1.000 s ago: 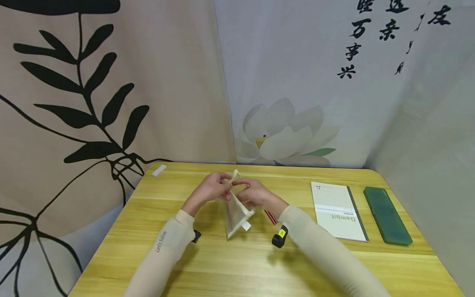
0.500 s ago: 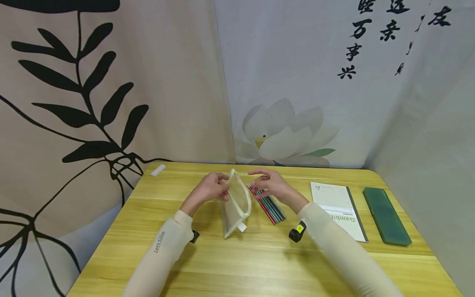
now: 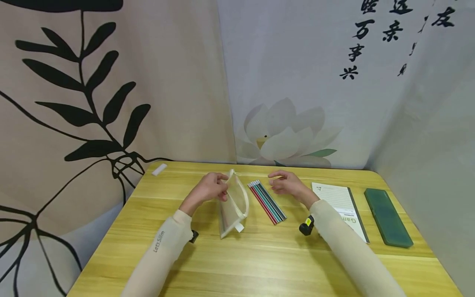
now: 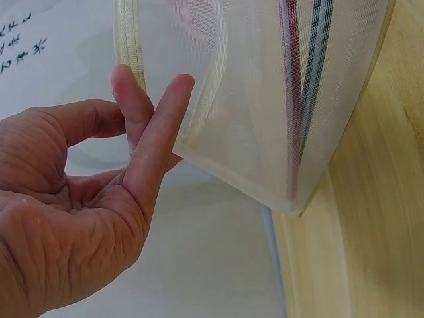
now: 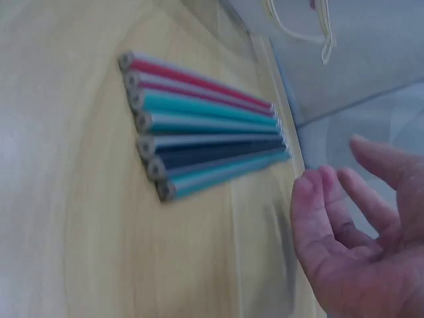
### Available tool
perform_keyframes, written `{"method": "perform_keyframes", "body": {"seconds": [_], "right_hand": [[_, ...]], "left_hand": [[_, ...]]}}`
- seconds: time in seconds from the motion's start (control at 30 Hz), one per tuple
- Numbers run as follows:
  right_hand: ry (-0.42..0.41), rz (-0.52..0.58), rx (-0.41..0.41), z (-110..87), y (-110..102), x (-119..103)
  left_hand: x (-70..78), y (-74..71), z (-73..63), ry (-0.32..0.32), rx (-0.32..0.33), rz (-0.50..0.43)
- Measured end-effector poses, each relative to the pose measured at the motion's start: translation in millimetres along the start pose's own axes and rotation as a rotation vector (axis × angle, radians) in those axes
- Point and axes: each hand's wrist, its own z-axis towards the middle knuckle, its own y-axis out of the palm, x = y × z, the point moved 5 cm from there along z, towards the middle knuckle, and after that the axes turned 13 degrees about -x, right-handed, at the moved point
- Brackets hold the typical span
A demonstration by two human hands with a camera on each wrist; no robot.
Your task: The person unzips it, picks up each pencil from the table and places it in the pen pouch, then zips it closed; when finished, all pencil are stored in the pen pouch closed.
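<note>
My left hand (image 3: 209, 189) pinches the zippered edge of a cream mesh zip pouch (image 3: 234, 202), which stands upright on the table with its mouth gaping. In the left wrist view, the thumb and fingers (image 4: 159, 132) meet at the zipper, and red and dark pencils show through the mesh. A row of several red, teal and dark pencils (image 3: 267, 202) lies side by side on the table, right of the pouch. Just right of these pencils, my right hand (image 3: 291, 185) hovers with relaxed fingers, holding nothing. The right wrist view shows this hand beyond the pencils' far ends.
A notepad (image 3: 335, 206) lies at the right, partly under the right forearm. Beside it is a dark green case (image 3: 387, 216). A small white block (image 3: 159, 169) rests at the back left corner of the wooden table (image 3: 230, 264). Curtains hang behind.
My right hand has come away from the pouch's mouth and moved right past the pencils, uncovering them. The left hand keeps its grip on the pouch, which leans slightly more left.
</note>
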Motion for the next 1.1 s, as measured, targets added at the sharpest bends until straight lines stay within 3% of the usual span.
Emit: {"method": "perform_keyframes", "body": {"seconds": [0.23, 0.5, 0.73, 1.1], "right_hand": [[0.053, -0.024, -0.080, -0.8, -1, 8], [0.090, -0.128, -0.084, -0.3, 4, 12], [0.125, -0.131, -0.066, 2.0, 5, 16], [0.107, -0.142, -0.077, -0.3, 7, 12]], "left_hand": [[-0.2, 0.2, 0.3, -0.008, 0.001, -0.009], [-2.2, -1.2, 0.0, -0.012, -0.003, 0.010], [-7.3, -3.1, -1.4, -0.019, -0.013, 0.036], [-13.2, -3.6, -0.1, -0.036, -0.010, 0.059]]}}
